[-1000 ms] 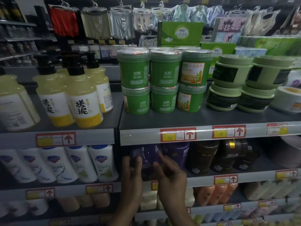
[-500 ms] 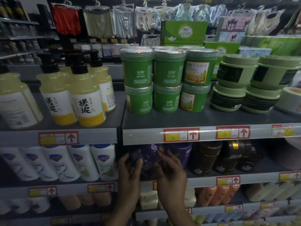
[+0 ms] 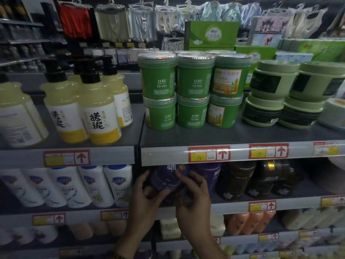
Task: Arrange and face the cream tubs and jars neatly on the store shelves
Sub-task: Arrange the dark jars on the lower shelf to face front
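Purple jar (image 3: pixel 165 179) is held at the front of the second shelf (image 3: pixel 298 203), just under the upper price rail (image 3: pixel 168 156). The left grip (image 3: pixel 147 195) and right grip (image 3: pixel 194 195) curl round its sides. Facing looks like the step in hand; the next move calls for turning its label outward and seating it beside the neighbouring purple jar (image 3: pixel 207 174). Brown jars (image 3: pixel 237 180) crowd the right, white bottles (image 3: pixel 115 184) the left.

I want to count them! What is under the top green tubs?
Three more green tubs, one under each top tub, standing on the grey shelf. Lids peek out behind; how many stand back there is hidden.
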The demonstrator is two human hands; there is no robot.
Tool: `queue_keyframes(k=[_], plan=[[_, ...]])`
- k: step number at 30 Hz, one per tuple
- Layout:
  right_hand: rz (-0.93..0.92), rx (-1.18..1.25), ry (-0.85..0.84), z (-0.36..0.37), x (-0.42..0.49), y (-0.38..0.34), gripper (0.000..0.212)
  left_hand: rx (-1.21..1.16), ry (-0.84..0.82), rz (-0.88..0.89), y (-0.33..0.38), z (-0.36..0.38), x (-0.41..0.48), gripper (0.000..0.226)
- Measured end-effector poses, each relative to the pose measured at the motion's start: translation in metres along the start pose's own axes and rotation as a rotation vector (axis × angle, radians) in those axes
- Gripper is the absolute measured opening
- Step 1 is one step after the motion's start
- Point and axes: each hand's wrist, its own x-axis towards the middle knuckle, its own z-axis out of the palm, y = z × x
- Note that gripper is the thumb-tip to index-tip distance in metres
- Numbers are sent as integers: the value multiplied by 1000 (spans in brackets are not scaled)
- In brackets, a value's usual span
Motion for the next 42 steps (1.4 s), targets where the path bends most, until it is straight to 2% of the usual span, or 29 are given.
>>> queue_keyframes(k=[5, 14, 24, 28, 31, 35, 39, 42], plan=[[-35, 23, -36, 0, -2, 2, 93, 59, 19, 32, -10, 1, 4, 69], [-39, 45, -114, -4, 1, 3, 88, 153, -10, 72, -14, 8, 6, 58], [-26, 57, -95, -9, -2, 4, 90, 142, -35, 55, -12, 19, 6, 59], [9, 54, -64, -8, -5, 14, 88, 132, -51, 36, -13, 19, 8, 71], [66, 79, -41, -7, -11, 21, 82, 89, -85, -13, -16, 15, 11, 65], [117, 58, -32, -7, -18, 29, 77, -132, -100, -98, -21, 14, 21, 50], [192, 39, -92, -6, -25, 29, 83, -207, -137, -92, -13, 16, 28, 59], [185, 7, -128, -5, -28, 25, 84, -226, -143, -115, -13, 18, 30, 44]])
